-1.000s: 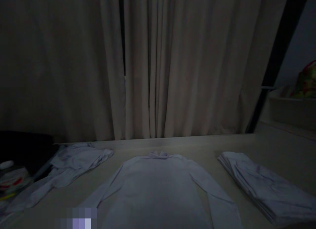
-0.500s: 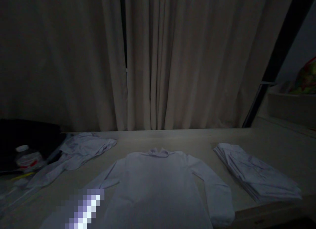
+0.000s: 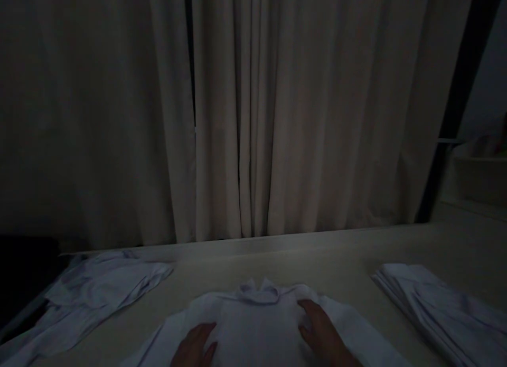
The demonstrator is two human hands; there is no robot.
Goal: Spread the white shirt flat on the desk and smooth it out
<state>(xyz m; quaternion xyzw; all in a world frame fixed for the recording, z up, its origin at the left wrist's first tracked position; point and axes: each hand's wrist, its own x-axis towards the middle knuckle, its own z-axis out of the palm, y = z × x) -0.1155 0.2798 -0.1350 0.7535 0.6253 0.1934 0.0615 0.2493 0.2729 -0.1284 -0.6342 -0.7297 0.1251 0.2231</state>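
Note:
A white long-sleeved shirt (image 3: 257,330) with a small stand-up collar (image 3: 258,293) lies spread out, its collar pointing away from me. Its lower part runs out of the bottom of the view. My left hand (image 3: 196,347) is on the left of the shirt's chest, thumb and forefinger apart. On the other side, below the shoulder, my right hand (image 3: 322,332) touches the cloth, also with thumb and forefinger apart. The remaining fingers of both hands are mostly hidden, and the light is dim.
A crumpled white garment (image 3: 106,282) lies to the left beside a black object (image 3: 24,266). At the right is a stack of folded white clothes (image 3: 439,309). Beige curtains (image 3: 317,119) hang behind the pale tabletop (image 3: 332,261). A shelf (image 3: 479,171) stands far right.
Both my hands have come into view from below onto the shirt's chest. The view has tilted up, so the shirt sits lower, and the bottle at left is out of sight.

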